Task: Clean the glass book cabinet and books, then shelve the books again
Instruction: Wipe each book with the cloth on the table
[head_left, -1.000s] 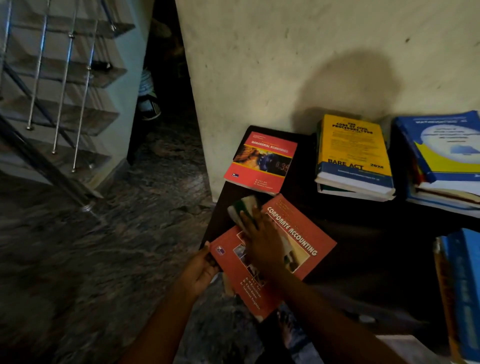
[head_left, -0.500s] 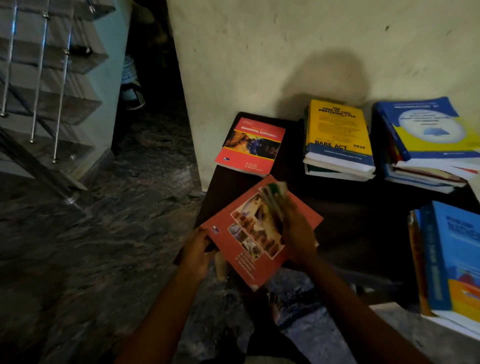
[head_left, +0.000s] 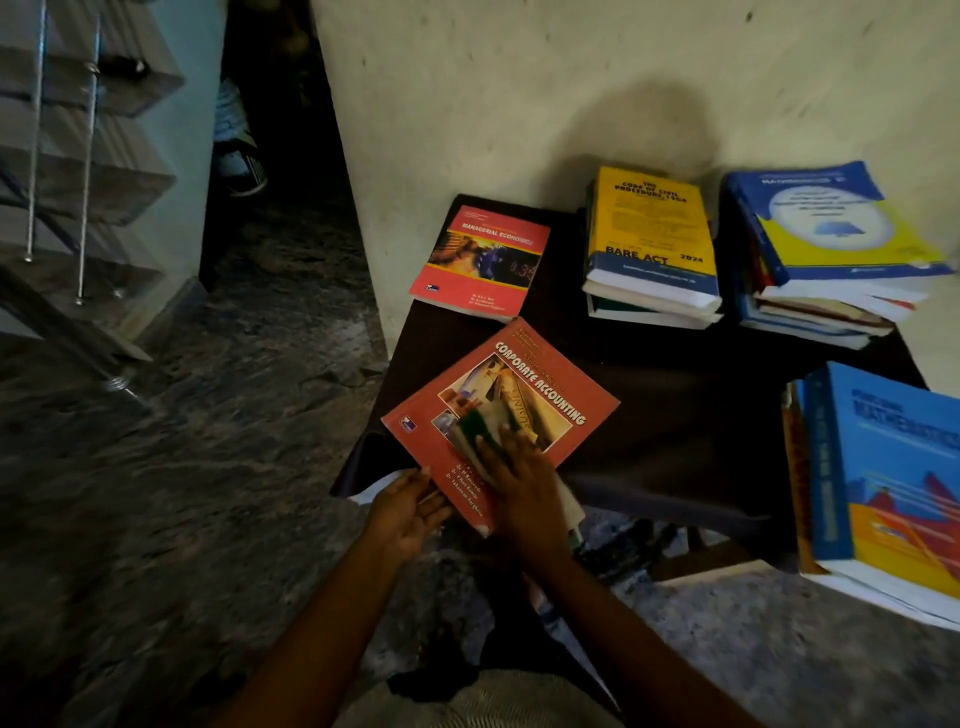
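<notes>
Downward the cloth (head_left: 475, 428) was moved, pressed by the right hand (head_left: 522, 480), grip wide, on the Corporate Accounting book (head_left: 550, 374) at lower centre; its edge was pinched by the left hand (head_left: 410, 506). Wiping was judged unfinished, shelving untouched.

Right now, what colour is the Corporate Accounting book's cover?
Orange-red. The Corporate Accounting book shows best in the head view.
</notes>
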